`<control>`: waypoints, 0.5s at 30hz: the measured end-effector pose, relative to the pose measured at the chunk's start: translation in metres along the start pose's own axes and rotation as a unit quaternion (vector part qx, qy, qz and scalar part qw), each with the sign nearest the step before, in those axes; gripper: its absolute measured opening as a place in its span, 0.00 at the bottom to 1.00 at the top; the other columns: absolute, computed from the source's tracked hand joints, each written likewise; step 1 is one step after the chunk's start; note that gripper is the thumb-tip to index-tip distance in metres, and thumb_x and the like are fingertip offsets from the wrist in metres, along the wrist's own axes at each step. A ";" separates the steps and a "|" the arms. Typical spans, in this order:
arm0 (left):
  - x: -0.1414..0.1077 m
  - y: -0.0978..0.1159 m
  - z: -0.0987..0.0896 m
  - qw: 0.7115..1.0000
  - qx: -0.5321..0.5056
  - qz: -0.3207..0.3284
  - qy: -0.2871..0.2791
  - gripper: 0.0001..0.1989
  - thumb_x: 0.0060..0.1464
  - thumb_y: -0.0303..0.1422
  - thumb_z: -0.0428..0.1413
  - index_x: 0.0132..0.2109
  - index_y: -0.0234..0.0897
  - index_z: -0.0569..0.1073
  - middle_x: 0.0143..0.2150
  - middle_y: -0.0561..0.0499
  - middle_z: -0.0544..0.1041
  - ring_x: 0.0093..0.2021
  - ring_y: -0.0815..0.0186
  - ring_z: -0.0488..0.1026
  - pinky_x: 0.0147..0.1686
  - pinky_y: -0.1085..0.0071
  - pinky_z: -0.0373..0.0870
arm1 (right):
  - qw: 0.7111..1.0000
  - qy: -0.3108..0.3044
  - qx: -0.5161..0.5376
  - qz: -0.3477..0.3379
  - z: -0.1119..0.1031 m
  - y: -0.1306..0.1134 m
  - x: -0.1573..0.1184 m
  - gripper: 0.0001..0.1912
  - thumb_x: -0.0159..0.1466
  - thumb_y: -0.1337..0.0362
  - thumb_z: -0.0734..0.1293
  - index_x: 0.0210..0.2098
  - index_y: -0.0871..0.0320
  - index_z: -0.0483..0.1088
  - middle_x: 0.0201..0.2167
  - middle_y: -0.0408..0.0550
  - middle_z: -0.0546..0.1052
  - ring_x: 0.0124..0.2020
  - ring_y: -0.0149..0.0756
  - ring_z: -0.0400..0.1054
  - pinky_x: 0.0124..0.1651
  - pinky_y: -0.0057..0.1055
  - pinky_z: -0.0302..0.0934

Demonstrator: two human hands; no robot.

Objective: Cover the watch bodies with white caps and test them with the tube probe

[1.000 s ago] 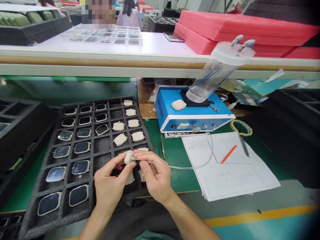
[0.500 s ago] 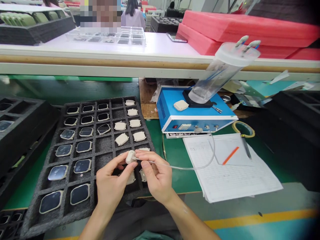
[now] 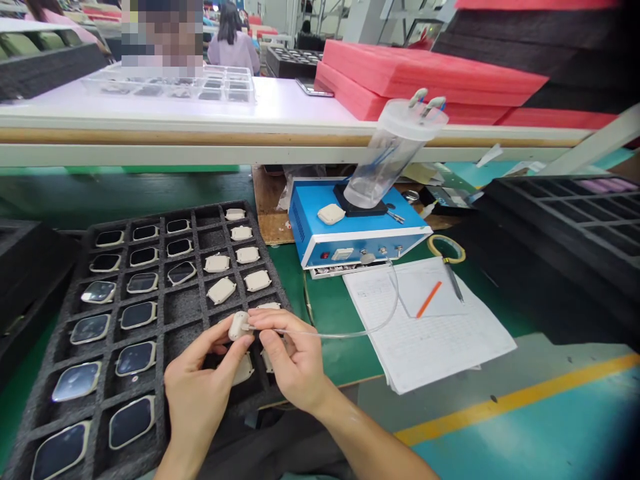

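Between its thumb and fingers, my left hand (image 3: 200, 387) grips a small beige watch case (image 3: 239, 325), turned edge-on. My right hand (image 3: 295, 363) pinches the end of a clear thin tube (image 3: 345, 335) against the side of that case. The tube curves away to the front of a blue machine (image 3: 310, 200). Below both hands lies a dark foam tray (image 3: 183, 303). Its left compartments hold several watches with dark screens (image 3: 139, 315), and its right ones hold beige watch cases (image 3: 221, 291). My hands hide part of the tray's lower right.
On the machine stand a tilted clear cylinder (image 3: 383, 157) and a loose beige case (image 3: 331, 214). Papers (image 3: 430, 347) with a pen (image 3: 454, 283) lie to the right, near a tape roll (image 3: 447, 249). Black foam trays (image 3: 540, 267) are stacked far right. A shelf edge (image 3: 200, 155) crosses behind.
The camera view has swung to the right, so the tray, machine and hands appear further left. Both hands keep the same hold on the case and tube.
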State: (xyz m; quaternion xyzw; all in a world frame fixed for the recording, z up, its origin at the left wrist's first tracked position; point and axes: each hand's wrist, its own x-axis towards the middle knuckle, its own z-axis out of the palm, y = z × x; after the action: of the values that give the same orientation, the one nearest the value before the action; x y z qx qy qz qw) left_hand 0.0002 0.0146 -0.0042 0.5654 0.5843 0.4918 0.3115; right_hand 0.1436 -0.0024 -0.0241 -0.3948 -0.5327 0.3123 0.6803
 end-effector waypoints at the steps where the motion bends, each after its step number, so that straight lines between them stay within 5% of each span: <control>1: 0.000 0.000 0.000 1.000 0.000 0.001 0.000 0.18 0.45 0.42 0.72 0.44 0.44 0.88 0.37 0.51 0.88 0.28 0.65 0.79 0.32 0.73 0.78 | 1.000 -0.001 0.001 0.002 0.000 0.000 0.000 0.10 0.72 0.68 0.67 0.46 0.52 0.80 0.44 0.51 0.85 0.53 0.41 0.81 0.59 0.40 0.74; 15: 0.000 -0.002 0.001 1.000 0.007 0.007 -0.012 0.18 0.47 0.43 0.71 0.46 0.42 0.87 0.39 0.49 0.88 0.31 0.63 0.81 0.35 0.70 0.79 | 1.000 -0.001 -0.018 -0.006 0.000 -0.002 0.002 0.09 0.73 0.66 0.66 0.46 0.53 0.79 0.44 0.51 0.86 0.52 0.42 0.81 0.57 0.41 0.76</control>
State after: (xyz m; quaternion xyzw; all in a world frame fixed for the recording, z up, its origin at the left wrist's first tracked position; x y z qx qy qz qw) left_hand 0.0006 0.0149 -0.0065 0.5779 0.5799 0.4827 0.3111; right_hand 0.1438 -0.0016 -0.0217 -0.4039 -0.5412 0.2987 0.6743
